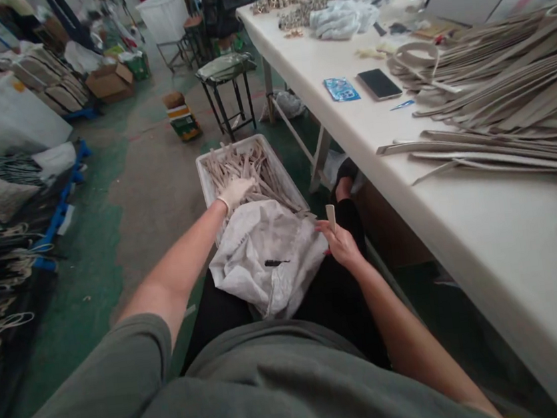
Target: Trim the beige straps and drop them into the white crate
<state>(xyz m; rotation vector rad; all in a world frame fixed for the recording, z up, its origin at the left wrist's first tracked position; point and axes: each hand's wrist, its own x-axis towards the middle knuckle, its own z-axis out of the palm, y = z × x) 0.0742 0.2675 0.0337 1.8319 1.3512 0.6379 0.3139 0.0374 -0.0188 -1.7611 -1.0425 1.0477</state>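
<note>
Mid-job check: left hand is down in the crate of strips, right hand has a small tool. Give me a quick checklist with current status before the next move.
1. Left hand, gloved, is on the strips in the white crate: ok.
2. Left hand has actually closed on a strip: cannot tell, its fingers are hidden.
3. Right hand holds the small pale tool upright: ok.
4. White cloth covers the lap: ok.
5. Dark small item lies loose on the cloth: not ok, it could slide off.
6. Phone on the table lies apart from the strip pile: ok.
</note>
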